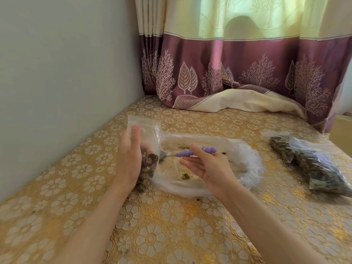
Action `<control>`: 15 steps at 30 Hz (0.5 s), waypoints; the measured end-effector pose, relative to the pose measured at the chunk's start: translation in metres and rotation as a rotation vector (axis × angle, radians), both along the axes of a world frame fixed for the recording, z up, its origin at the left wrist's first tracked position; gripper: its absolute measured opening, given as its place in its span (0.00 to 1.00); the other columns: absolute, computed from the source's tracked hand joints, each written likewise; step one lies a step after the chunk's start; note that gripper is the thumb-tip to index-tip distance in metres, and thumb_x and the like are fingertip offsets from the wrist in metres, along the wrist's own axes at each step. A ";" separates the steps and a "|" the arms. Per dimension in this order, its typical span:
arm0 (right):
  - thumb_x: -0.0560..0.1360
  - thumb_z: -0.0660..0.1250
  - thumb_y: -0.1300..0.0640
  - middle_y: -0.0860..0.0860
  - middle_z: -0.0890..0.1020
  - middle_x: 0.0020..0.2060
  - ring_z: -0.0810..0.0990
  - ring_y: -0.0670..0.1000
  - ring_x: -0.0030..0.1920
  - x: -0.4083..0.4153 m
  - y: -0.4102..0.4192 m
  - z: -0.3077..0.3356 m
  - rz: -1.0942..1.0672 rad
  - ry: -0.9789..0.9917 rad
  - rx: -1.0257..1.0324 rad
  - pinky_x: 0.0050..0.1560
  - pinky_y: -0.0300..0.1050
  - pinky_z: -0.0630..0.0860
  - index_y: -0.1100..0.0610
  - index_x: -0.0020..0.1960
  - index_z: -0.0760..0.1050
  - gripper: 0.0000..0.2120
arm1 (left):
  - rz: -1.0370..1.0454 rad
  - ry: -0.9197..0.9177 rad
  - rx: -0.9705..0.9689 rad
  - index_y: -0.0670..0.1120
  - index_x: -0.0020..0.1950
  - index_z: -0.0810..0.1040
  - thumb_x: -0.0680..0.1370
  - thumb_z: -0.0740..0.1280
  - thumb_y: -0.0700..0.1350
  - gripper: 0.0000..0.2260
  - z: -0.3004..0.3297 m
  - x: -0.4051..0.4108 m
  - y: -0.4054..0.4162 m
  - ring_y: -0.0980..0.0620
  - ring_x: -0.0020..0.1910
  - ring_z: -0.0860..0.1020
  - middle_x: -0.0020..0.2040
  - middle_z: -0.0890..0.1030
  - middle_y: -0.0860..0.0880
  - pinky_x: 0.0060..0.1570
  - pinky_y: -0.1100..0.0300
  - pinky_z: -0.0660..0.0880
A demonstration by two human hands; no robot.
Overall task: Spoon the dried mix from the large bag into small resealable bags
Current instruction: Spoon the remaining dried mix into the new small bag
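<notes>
Left hand (128, 159) is holding the half-filled small bag (147, 149) upright while right hand (207, 166) is gripping the spoon (190, 153) over the nearly emptied large bag (209, 168); filled bags (312, 164) are lying at 3 o'clock.

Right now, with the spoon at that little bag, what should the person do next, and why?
Probably scrape up the last bits. The large bag lies nearly empty, only a few pieces inside, while the small bag in the left hand is about half full. The right hand holds the spoon beside it.
</notes>
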State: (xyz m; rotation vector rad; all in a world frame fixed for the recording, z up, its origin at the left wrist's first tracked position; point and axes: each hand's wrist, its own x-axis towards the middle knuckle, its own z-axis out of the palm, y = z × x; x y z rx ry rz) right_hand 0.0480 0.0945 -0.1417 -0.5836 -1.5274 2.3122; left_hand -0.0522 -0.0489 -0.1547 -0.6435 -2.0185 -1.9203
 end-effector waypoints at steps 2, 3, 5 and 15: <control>0.78 0.65 0.60 0.61 0.85 0.43 0.84 0.58 0.47 0.000 0.003 0.001 -0.007 -0.020 -0.025 0.44 0.42 0.82 0.70 0.44 0.80 0.12 | 0.000 0.005 0.010 0.60 0.45 0.68 0.76 0.49 0.63 0.12 0.001 0.001 0.001 0.73 0.41 0.73 0.43 0.74 0.59 0.39 0.81 0.64; 0.78 0.65 0.61 0.62 0.85 0.43 0.84 0.58 0.45 0.000 0.005 0.002 -0.010 -0.028 -0.044 0.42 0.41 0.82 0.71 0.45 0.79 0.12 | 0.003 0.010 0.011 0.60 0.44 0.68 0.77 0.49 0.61 0.11 0.001 0.002 0.002 0.77 0.37 0.71 0.41 0.72 0.61 0.38 0.83 0.63; 0.78 0.64 0.63 0.63 0.84 0.44 0.84 0.57 0.42 0.000 0.008 0.005 -0.005 -0.040 -0.080 0.39 0.40 0.82 0.71 0.46 0.78 0.10 | -0.003 0.009 0.008 0.60 0.44 0.68 0.77 0.49 0.61 0.11 0.001 0.001 0.001 0.78 0.34 0.70 0.39 0.71 0.61 0.38 0.83 0.63; 0.78 0.62 0.61 0.59 0.84 0.31 0.80 0.49 0.26 0.009 0.025 0.021 -0.122 -0.025 0.066 0.25 0.36 0.77 0.61 0.27 0.80 0.22 | -0.014 0.049 -0.041 0.48 0.51 0.72 0.75 0.50 0.67 0.26 -0.004 -0.003 -0.001 0.62 0.32 0.75 0.39 0.77 0.48 0.40 0.67 0.69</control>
